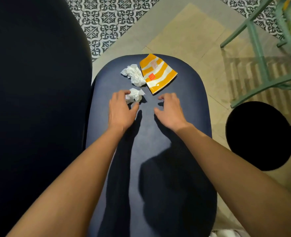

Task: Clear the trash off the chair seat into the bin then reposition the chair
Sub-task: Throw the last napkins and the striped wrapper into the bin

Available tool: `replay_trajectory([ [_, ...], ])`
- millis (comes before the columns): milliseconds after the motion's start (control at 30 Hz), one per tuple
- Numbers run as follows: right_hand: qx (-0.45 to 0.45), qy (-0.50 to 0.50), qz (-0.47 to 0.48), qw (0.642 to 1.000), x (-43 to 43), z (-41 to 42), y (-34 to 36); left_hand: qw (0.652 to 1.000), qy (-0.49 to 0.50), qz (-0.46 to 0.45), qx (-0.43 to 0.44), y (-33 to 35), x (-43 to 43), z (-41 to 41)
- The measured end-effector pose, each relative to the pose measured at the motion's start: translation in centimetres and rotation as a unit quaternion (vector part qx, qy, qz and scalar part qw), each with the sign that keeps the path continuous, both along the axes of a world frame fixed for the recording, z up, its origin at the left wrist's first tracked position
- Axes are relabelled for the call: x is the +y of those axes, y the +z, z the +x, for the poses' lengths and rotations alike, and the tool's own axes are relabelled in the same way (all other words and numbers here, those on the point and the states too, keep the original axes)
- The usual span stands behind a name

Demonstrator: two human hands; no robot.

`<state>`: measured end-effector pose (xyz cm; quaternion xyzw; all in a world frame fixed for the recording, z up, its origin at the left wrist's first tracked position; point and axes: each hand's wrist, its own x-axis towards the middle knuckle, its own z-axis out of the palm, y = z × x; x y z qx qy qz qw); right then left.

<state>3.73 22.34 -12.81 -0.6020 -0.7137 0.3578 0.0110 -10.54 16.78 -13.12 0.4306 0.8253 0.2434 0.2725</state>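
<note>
A dark blue padded chair seat (189, 100) fills the middle of the view. On its far end lie a flattened orange-and-white striped fast-food carton (157, 72), a larger crumpled white tissue (133, 74) beside it, and a smaller crumpled tissue (135, 96) nearer to me. My left hand (120, 110) rests on the seat with fingers curled around the smaller tissue, touching it. My right hand (171, 110) hovers over bare seat just below the carton, fingers spread and holding nothing.
The chair's dark backrest (35, 100) rises at the left. A round black object (259, 135) sits at the right on the beige floor. Green metal furniture legs (257, 41) stand at the upper right. Patterned tiles (107, 19) lie beyond the seat.
</note>
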Motion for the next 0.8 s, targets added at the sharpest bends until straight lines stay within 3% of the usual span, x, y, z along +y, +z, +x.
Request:
replay_trajectory([
  [433, 0.013, 0.003, 0.107, 0.994, 7.3, -2.5, -0.7, 0.991, -0.024, -0.117, 0.055, -3.8, 4.4, 0.9],
  [700, -0.023, -0.003, 0.160, 0.987, 9.1, -4.1, -1.4, 0.999, 0.055, 0.000, 0.001, -2.4, 7.1, -1.5],
  [800, -0.043, 0.002, 0.147, 0.988, 10.0, -4.5, -1.5, 0.993, 0.094, 0.038, -0.067, -1.8, 8.9, -1.9],
])
